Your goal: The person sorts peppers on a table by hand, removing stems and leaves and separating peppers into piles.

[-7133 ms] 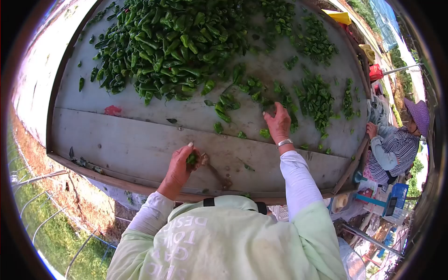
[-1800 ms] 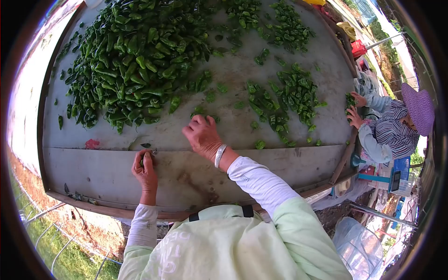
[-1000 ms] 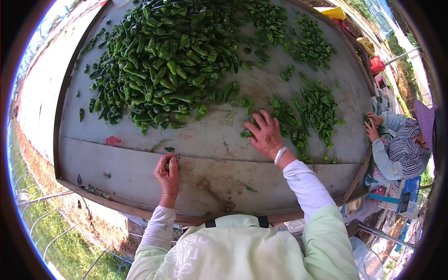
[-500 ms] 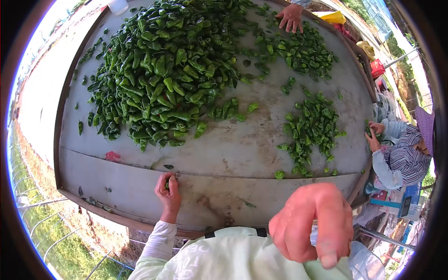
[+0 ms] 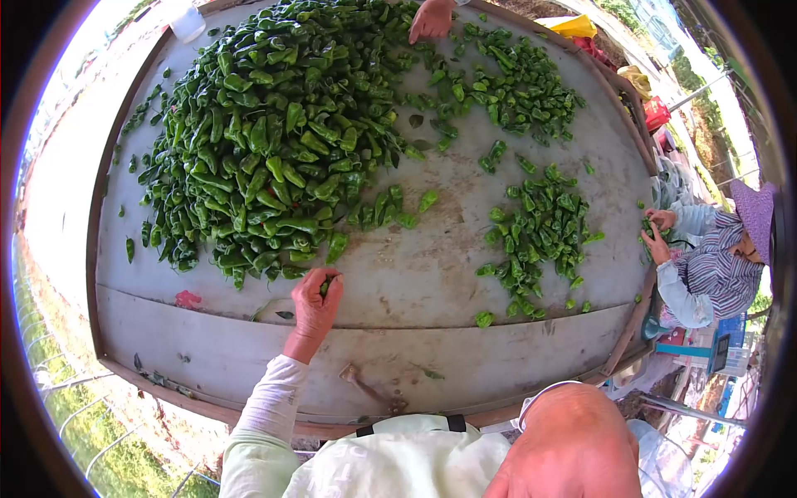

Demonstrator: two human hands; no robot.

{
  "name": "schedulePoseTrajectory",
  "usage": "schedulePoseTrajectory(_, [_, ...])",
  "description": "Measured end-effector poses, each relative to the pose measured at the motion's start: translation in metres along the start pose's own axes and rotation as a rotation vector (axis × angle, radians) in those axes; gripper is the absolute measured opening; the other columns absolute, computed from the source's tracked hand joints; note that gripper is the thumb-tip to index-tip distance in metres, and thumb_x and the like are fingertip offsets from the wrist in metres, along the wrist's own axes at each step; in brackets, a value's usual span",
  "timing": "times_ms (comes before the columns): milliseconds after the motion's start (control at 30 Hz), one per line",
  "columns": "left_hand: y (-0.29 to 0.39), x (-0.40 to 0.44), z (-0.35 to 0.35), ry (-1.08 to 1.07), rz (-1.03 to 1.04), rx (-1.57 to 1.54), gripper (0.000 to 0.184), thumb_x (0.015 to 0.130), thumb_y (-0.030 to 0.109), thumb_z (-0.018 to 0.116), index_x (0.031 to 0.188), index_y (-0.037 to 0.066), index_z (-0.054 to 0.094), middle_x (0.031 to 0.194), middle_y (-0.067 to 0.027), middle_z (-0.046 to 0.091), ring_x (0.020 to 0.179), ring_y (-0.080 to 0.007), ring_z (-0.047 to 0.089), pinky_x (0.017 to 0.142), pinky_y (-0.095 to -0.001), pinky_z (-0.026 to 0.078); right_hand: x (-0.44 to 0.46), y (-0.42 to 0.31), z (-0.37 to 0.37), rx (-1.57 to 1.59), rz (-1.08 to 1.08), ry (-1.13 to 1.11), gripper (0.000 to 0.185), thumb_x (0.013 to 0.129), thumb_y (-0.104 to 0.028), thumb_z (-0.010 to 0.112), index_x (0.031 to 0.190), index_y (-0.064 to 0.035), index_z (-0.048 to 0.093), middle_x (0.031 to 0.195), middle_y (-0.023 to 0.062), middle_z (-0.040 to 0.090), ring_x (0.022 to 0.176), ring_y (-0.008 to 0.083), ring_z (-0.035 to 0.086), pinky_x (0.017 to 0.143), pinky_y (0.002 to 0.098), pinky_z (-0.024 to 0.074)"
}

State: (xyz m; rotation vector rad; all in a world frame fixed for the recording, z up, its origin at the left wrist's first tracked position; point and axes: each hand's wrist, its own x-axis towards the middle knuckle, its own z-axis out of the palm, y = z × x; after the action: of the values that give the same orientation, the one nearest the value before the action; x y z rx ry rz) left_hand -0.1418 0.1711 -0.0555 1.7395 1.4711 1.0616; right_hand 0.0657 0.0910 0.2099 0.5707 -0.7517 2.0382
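My left hand (image 5: 317, 303) is closed around a green pepper (image 5: 325, 286), just below the front edge of the big pepper heap (image 5: 274, 141). Very close to the camera at the lower right is my right hand (image 5: 573, 448); its fingers run out of the frame, so what they do or hold is hidden. On the grey table (image 5: 407, 274), a smaller pile of peppers (image 5: 540, 232) lies right of the middle, and another pile (image 5: 527, 87) lies behind it. A few peppers (image 5: 390, 207) trail off the heap's right side.
A co-worker's hand (image 5: 432, 20) reaches in at the table's far edge. At the right edge, a person in a purple hat (image 5: 754, 217) holds peppers in both hands. A white container (image 5: 188, 25) stands at the back left corner. A pink scrap (image 5: 188, 300) lies near the table's seam.
My right hand has left the right pile and come up close to the camera. My left hand has moved up toward the heap. The co-worker's hand has appeared and moved left along the far edge.
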Motion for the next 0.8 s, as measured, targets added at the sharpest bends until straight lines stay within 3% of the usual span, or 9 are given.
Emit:
schedulePoseTrajectory(233, [-0.002,0.014,0.02,0.007,0.029,0.108,0.006,0.074,0.009,0.064,0.077,0.005,0.061,0.075,-0.012,0.061,0.062,-0.0298,0.059,0.056,-0.0337,0.047,0.009,-0.025,-0.044,-0.139,0.081,-0.11,0.025,0.089,-0.017,0.056,0.108,-0.004,0.065,0.071,0.0078,0.056,0.05,0.014,0.051,0.041,0.0314,0.0314])
schedulePoseTrajectory(300, [-0.002,0.017,0.024,0.023,0.084,0.107,0.006,0.073,0.01,0.064,0.077,0.006,0.06,0.075,-0.0113,0.061,0.061,-0.0299,0.059,0.055,-0.0341,0.047,-0.005,-0.041,-0.104,-0.393,0.167,-0.161,0.043,0.084,-0.019,0.062,0.116,0.0084,0.052,0.102,0.0171,0.06,0.078,0.023,0.06,0.064,0.0363,0.0452])
schedulePoseTrajectory(333, [-0.001,0.021,0.028,-0.002,0.133,0.135,0.007,0.073,0.01,0.065,0.077,0.007,0.061,0.075,-0.0105,0.061,0.06,-0.0295,0.059,0.054,-0.0342,0.047,-0.013,-0.053,-0.122,-0.611,0.264,0.174,0.043,0.084,-0.021,0.064,0.117,0.0053,0.054,0.101,0.0124,0.061,0.083,0.0195,0.06,0.07,0.0311,0.0476])
schedulePoseTrajectory(400, [-0.004,0.028,0.035,0.007,0.175,0.136,0.008,0.072,0.01,0.066,0.078,0.009,0.061,0.073,-0.0082,0.06,0.059,-0.0277,0.059,0.051,-0.034,0.047,-0.015,-0.052,-0.188,-1.068,0.141,0.746,0.038,0.082,-0.018,0.067,0.113,0.0002,0.058,0.098,0.0062,0.062,0.084,0.0122,0.059,0.075,0.0213,0.0488])
schedulePoseTrajectory(467, [-0.008,0.027,0.035,0.004,0.156,0.119,0.009,0.072,0.01,0.066,0.078,0.009,0.061,0.072,-0.0078,0.06,0.058,-0.0274,0.058,0.051,-0.0339,0.047,-0.023,-0.072,-0.255,-1.41,0.204,1.164,0.034,0.081,-0.015,0.066,0.11,-0.0014,0.059,0.103,0.0094,0.062,0.086,0.0156,0.061,0.075,0.0269,0.051])
schedulePoseTrajectory(533, [-0.01,0.028,0.033,0.0,0.143,0.108,0.009,0.072,0.01,0.066,0.078,0.009,0.061,0.072,-0.0075,0.06,0.058,-0.0272,0.058,0.051,-0.0338,0.047,-0.029,-0.095,-0.31,-1.993,0.388,1.164,0.041,0.075,-0.021,0.07,0.109,-0.0006,0.059,0.106,0.0143,0.06,0.093,0.0238,0.06,0.082,0.0348,0.0492])
schedulePoseTrajectory(633, [-0.008,0.029,0.033,-0.001,0.133,0.114,0.009,0.072,0.01,0.066,0.078,0.009,0.06,0.072,-0.0074,0.059,0.057,-0.0269,0.058,0.051,-0.0338,0.046,-0.035,-0.115,-0.376,-2.427,0.337,0.998,0.047,0.071,-0.027,0.072,0.109,-0.0019,0.059,0.109,0.018,0.058,0.104,0.0319,0.054,0.09,0.0401,0.0434])
schedulePoseTrajectory(733, [-0.01,0.029,0.033,-0.017,0.111,0.115,0.009,0.072,0.01,0.066,0.078,0.009,0.06,0.071,-0.0076,0.059,0.057,-0.027,0.058,0.051,-0.0339,0.046,-0.033,-0.111,-0.394,-2.548,0.582,0.917,0.045,0.069,-0.025,0.072,0.107,-0.006,0.061,0.111,0.0169,0.057,0.11,0.0336,0.049,0.094,0.0396,0.04])
schedulePoseTrajectory(800, [-0.011,0.029,0.035,0.017,0.139,0.104,0.009,0.072,0.01,0.066,0.077,0.009,0.059,0.07,-0.0077,0.058,0.057,-0.0272,0.057,0.05,-0.0337,0.046,-0.037,-0.105,-0.389,-2.425,0.559,0.833,0.043,0.067,-0.023,0.072,0.106,-0.0074,0.062,0.11,0.0166,0.057,0.107,0.0341,0.05,0.093,0.0399,0.0405])
